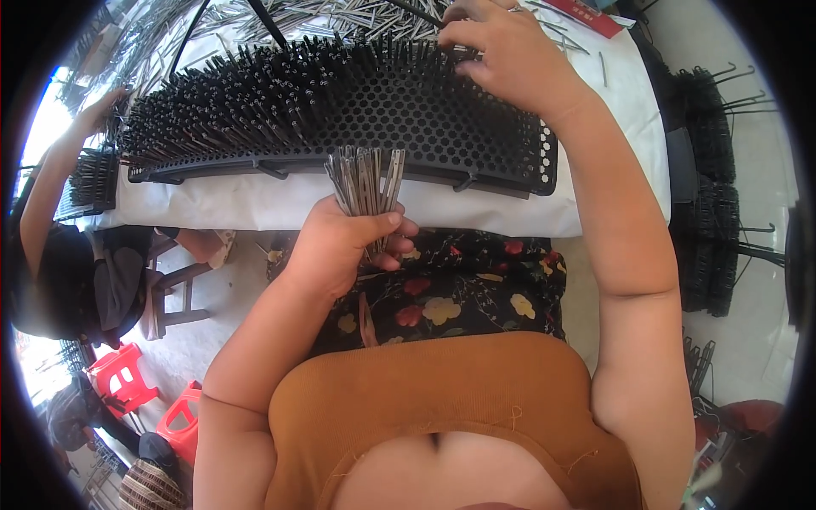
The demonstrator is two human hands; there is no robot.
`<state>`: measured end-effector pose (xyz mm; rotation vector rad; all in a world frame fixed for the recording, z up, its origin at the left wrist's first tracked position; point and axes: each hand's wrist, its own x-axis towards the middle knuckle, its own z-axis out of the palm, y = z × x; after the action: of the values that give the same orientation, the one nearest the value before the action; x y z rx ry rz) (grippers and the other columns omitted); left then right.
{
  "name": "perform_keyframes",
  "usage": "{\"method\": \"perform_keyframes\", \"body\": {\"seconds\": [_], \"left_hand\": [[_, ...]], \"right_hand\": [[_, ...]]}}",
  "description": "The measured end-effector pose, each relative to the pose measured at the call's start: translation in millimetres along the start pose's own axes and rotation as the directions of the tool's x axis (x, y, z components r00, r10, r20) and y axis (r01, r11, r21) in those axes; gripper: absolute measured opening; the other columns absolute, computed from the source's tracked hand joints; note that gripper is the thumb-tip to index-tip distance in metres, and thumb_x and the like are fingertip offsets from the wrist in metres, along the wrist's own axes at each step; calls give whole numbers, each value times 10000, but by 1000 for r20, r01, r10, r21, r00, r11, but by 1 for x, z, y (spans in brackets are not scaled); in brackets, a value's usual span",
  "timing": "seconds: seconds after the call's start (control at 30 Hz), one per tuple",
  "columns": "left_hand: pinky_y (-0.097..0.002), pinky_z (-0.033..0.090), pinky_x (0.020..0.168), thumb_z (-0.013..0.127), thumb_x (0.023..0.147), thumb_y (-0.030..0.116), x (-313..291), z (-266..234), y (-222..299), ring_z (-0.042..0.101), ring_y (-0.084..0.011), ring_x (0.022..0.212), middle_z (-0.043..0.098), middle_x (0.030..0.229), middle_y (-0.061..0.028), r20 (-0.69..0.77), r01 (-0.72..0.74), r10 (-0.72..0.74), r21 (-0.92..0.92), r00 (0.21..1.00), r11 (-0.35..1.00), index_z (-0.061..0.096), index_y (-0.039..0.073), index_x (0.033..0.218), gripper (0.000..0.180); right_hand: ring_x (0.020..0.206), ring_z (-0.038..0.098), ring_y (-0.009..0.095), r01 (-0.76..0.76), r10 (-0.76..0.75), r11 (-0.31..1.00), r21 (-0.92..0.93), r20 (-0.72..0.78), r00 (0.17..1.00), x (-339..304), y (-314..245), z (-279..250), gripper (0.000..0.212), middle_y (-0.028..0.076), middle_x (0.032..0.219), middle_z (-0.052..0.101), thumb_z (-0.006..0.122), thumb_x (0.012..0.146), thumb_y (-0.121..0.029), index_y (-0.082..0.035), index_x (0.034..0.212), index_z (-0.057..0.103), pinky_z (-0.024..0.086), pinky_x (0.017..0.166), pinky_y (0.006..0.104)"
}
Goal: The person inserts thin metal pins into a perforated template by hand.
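Observation:
My left hand (336,246) is wrapped round a bundle of thin, flat metal strips (365,183), held upright in front of the table's near edge. Beyond it lies a long black rack (425,127) with rows of round holes. Dark strips (229,102) stand packed in its left part and along its far edge, while the middle and right holes show bare. Over the rack's far right edge reaches my right hand (510,55), its fingers bent and closed beside the standing strips. Whatever lies between those fingertips is too hidden to name.
Loose metal strips (340,19) are heaped across the white-covered table (625,127). At the left, another person's arm (64,161) reaches to the rack's end. Red plastic stools (123,378) stand on the floor at lower left. Black racks with hooks (710,195) line the right side.

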<state>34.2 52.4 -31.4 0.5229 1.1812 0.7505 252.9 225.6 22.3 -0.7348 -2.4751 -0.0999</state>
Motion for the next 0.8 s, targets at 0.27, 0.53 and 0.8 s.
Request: {"method": "perform_keyframes", "body": {"seconds": [0.27,0.53,0.8], "left_hand": [[-309,574,566,623,904,29,0,-1,0,694,-221,725,695,899,-159,4,1,-1,-3,1000,1000,607,-40,1050,162],[-303,566,565,624,909,40,-3,1,3,688,-214,726,696,907,-157,10,14,-14,-42,1000,999,607,-37,1054,165],[-302,556,557,620,928,62,-2,12,10,684,-216,723,689,911,-160,16,-21,21,-33,1000,999,590,-47,1081,190]], "right_hand": [[967,590,353,-135,126,978,159,66,990,15,10,-13,109,123,933,660,667,735,-35,-48,843,656,465,838,435],[897,634,281,-149,140,989,-20,-231,963,-31,-12,-13,244,94,966,699,725,807,-84,-84,1051,724,497,818,358],[885,652,196,-161,104,963,-214,-257,961,-34,-23,-3,247,44,965,729,732,855,-132,-98,1100,730,511,777,305]]}}
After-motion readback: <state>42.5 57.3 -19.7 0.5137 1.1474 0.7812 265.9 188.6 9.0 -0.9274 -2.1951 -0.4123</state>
